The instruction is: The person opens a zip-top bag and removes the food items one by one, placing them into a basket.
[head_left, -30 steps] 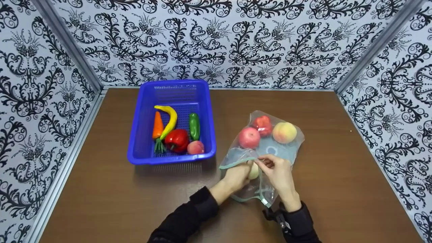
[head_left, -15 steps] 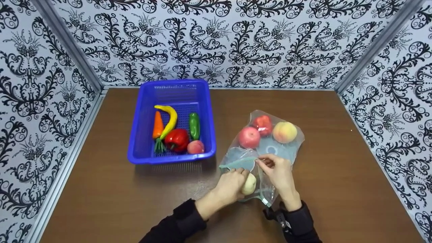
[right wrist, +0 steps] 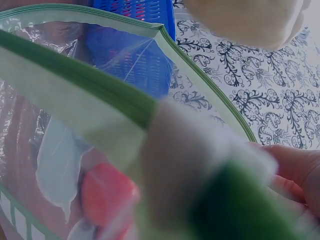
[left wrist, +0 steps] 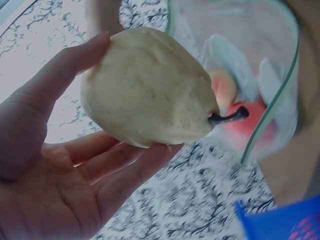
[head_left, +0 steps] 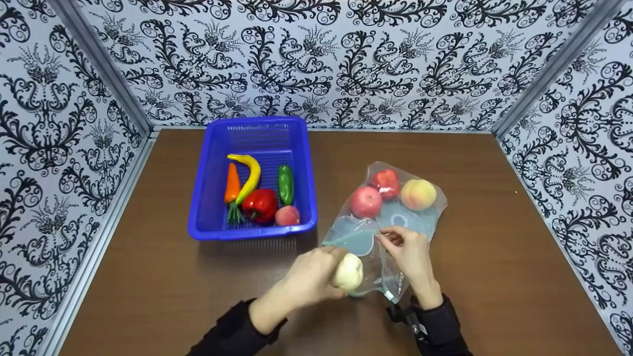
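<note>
while the right hand pinches the edge of the clear, green-trimmed bag near its mouth, the left hand grasps a pale pear just beside that mouth. a second ago the left hand and the pear were inside the bag; half a second ago they were at its mouth, and now the pear has come farther left, toward the person. the left wrist view shows it in front of the bag, its dark stem pointing toward the bag, with the thumb on one side and fingers on the other. the left grip is firmly round the pear, while the right grip has only the bag's edge and has hardly shifted.

for the work in hand, this seems to mean that the pear is freed from the bag, with the pinched edge helping to keep the mouth apart. three pieces lie in the bag's far part: a red apple, a small red pepper and a yellow peach. the blue basket stands on the desk to the left, its contents unchanged.
</note>
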A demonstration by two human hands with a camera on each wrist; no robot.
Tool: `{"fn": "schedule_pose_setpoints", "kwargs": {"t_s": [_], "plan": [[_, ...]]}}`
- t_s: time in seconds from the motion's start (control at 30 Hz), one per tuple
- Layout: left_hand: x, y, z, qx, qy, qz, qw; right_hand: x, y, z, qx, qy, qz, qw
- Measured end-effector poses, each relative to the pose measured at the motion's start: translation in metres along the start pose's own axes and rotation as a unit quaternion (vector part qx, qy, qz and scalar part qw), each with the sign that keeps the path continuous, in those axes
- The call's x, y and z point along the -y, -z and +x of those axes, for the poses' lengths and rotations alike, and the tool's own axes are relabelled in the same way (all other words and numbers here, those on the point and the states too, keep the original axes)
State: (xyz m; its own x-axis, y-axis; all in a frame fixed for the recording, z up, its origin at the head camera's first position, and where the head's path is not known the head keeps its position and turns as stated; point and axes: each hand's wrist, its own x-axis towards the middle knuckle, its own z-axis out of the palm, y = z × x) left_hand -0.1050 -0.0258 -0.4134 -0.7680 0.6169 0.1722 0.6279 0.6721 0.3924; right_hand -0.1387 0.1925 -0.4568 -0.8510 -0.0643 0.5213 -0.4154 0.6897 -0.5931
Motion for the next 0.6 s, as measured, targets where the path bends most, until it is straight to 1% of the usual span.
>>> {"fn": "schedule_pose_setpoints", "kwargs": {"t_s": [0.13, 0.27, 0.4, 0.5, 0.6], "plan": [[0.005, 0.019, -0.003, -0.019, 0.013, 0.006, 0.9997, 0.000, 0.000, 0.000, -0.003, 0.005, -0.005, 1.000], [0.015, 0.040, 0.001, -0.045, 0.032, 0.029, 0.9980, 0.000, -0.001, 0.000, -0.003, 0.006, -0.003, 1.000], [0.028, 0.059, 0.010, -0.057, 0.062, 0.046, 0.9954, 0.000, 0.000, 0.000, -0.001, 0.006, 0.001, 1.000], [0.041, 0.070, 0.020, -0.054, 0.092, 0.049, 0.9930, 0.000, 0.000, 0.000, 0.001, 0.004, 0.002, 1.000], [0.055, 0.078, 0.031, -0.048, 0.130, 0.058, 0.9887, 0.000, 0.000, 0.000, 0.002, 0.004, 0.002, 1.000]]}}
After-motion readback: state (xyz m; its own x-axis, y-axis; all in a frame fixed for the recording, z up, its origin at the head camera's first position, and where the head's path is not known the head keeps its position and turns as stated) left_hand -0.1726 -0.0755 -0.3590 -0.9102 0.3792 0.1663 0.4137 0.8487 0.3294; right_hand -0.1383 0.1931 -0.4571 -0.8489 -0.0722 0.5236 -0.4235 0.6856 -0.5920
